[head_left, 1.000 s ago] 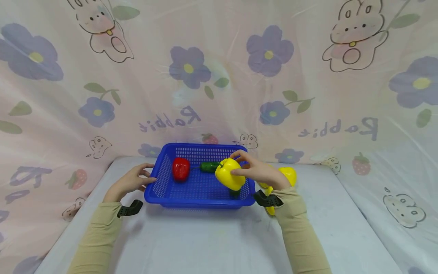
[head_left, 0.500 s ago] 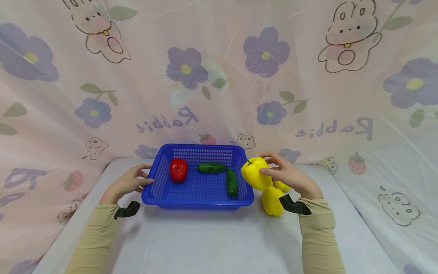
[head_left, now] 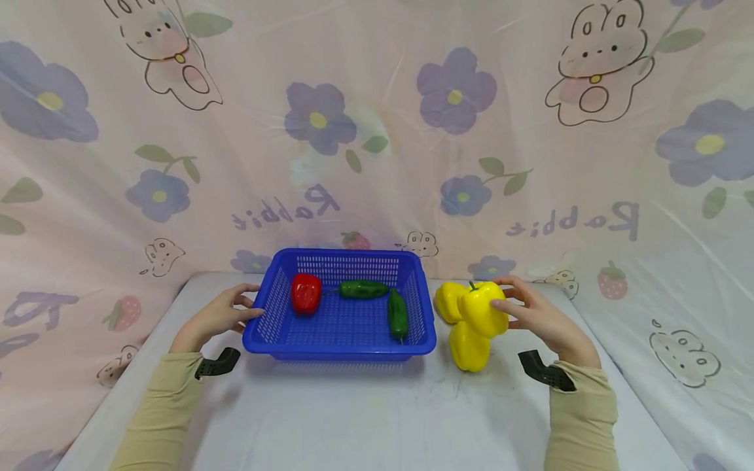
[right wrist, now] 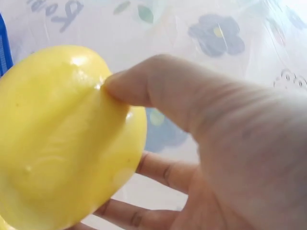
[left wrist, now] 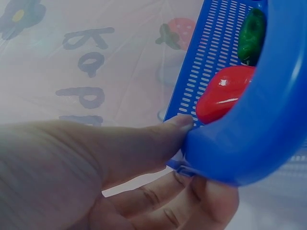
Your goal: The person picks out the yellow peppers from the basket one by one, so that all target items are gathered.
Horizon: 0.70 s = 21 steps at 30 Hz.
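Note:
My right hand (head_left: 544, 320) holds a yellow bell pepper (head_left: 482, 309) between thumb and fingers, right of the basket; the same yellow pepper (right wrist: 67, 139) fills much of the right wrist view. Two other yellow bell peppers, one at the back (head_left: 448, 302) and one in front (head_left: 468, 348), lie partly behind it. With thumb over the rim and fingers below, my left hand (head_left: 219, 315) grips the left edge of the blue basket (head_left: 338, 348). Inside the basket are a red bell pepper (head_left: 306, 294) and two green chili peppers, one lying crosswise (head_left: 363, 289), one lengthwise (head_left: 398, 314).
The basket and peppers stand on a white-covered table (head_left: 353, 418). A patterned curtain (head_left: 377, 157) with rabbits and flowers hangs close behind and at both sides. Each wrist carries a black mount, one on the left (head_left: 219, 363) and one on the right (head_left: 546, 371).
My right hand has carried the yellow bell pepper from above the basket out to the right, over the other yellow peppers. The left hand keeps its grip on the basket rim.

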Each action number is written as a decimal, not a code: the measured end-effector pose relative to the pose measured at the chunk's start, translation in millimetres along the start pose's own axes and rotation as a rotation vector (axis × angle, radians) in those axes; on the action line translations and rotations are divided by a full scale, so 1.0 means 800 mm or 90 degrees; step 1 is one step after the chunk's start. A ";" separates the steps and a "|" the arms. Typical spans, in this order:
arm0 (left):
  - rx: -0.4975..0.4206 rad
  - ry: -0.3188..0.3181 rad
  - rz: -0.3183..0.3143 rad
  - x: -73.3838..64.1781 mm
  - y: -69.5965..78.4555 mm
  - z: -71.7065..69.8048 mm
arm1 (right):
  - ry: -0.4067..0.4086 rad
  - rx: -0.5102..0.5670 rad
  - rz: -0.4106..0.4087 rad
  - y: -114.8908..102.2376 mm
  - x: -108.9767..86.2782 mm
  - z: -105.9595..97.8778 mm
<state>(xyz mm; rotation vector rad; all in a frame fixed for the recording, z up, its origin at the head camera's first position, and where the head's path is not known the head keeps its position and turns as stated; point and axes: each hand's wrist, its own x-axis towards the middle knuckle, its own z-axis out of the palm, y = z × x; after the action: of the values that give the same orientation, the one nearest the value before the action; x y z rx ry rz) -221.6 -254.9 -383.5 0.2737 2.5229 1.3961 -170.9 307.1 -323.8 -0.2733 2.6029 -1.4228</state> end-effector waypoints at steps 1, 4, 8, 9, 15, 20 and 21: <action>-0.002 0.000 0.001 0.000 0.000 0.000 | 0.003 0.002 0.004 0.004 -0.002 -0.002; -0.003 -0.001 0.002 0.000 0.000 0.000 | 0.016 0.006 0.020 0.017 -0.009 -0.008; -0.003 -0.001 0.000 0.000 0.001 0.000 | 0.029 0.018 0.045 0.033 -0.016 -0.015; -0.003 -0.001 -0.001 0.000 0.001 0.000 | 0.030 0.023 0.052 0.036 -0.017 -0.017; -0.003 0.000 -0.004 -0.001 0.002 0.000 | 0.031 0.040 0.100 0.060 -0.020 -0.022; -0.003 0.002 -0.010 -0.001 0.003 0.001 | 0.035 0.054 0.146 0.080 -0.019 -0.019; -0.003 0.002 -0.010 0.000 0.003 0.001 | 0.037 0.054 0.155 0.084 -0.019 -0.018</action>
<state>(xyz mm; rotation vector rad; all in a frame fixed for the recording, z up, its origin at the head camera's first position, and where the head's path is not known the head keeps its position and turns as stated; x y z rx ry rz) -220.9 -253.0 -382.2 0.2510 2.5185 1.3988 -165.1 358.1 -371.6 0.0938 2.5067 -1.4683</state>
